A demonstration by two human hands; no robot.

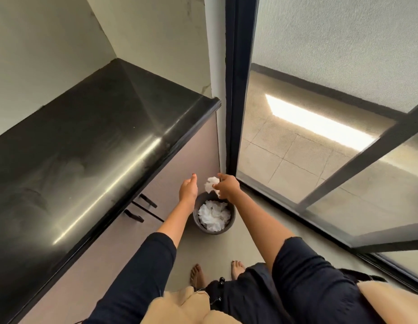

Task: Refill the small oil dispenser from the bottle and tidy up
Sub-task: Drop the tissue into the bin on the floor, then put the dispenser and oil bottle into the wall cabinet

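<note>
A crumpled white tissue (210, 184) hangs just above a small dark round waste bin (230, 226) on the floor. My right hand (228, 186) pinches the tissue at its right side. My left hand (188, 189) hovers beside it to the left, fingers loosely apart, holding nothing. The bin holds several crumpled white tissues (214, 215). Neither the oil bottle nor the small dispenser is in view.
A glossy black countertop (86, 141) runs along the left over beige cabinet doors with black handles (142, 208). A dark-framed sliding glass door (236, 90) stands at the right with a tiled balcony beyond. My bare feet (217, 273) stand on the grey floor.
</note>
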